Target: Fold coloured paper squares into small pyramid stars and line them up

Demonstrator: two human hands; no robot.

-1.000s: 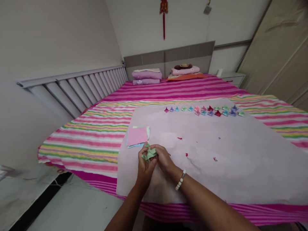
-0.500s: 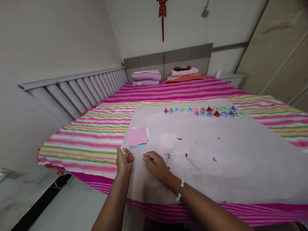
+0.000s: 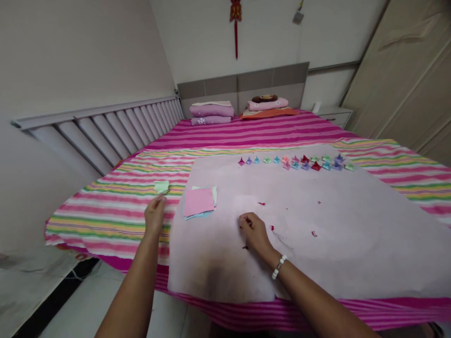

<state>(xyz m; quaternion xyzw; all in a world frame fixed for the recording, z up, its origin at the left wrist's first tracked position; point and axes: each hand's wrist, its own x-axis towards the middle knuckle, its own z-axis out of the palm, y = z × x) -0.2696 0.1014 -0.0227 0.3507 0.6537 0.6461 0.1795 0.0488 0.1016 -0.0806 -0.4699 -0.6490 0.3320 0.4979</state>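
Note:
My left hand [image 3: 155, 214] is over the striped bedcover, its fingers pinched together at the lower edge of a small light green piece of paper [image 3: 161, 186]. My right hand [image 3: 255, 231] rests low over the pale board, fingertips curled together among dark red scraps; whatever they hold, if anything, is hidden. One dark scrap [image 3: 245, 247] lies just beneath that wrist. Between the hands is a stack of square paper sheets [image 3: 199, 202], pink on top with blue and pale green edges showing.
Small folded paper shapes [image 3: 316, 166] in several colours stand in rows along the board's far side. More red scraps [image 3: 261, 203] dot the pale board [image 3: 352, 244]. Folded bedding [image 3: 211, 111] is at the headboard, and a white rail [image 3: 116, 112] runs along the left.
My left hand has moved left and away from me, off the board, with the green paper now showing. My right hand has shifted right onto the dark scraps.

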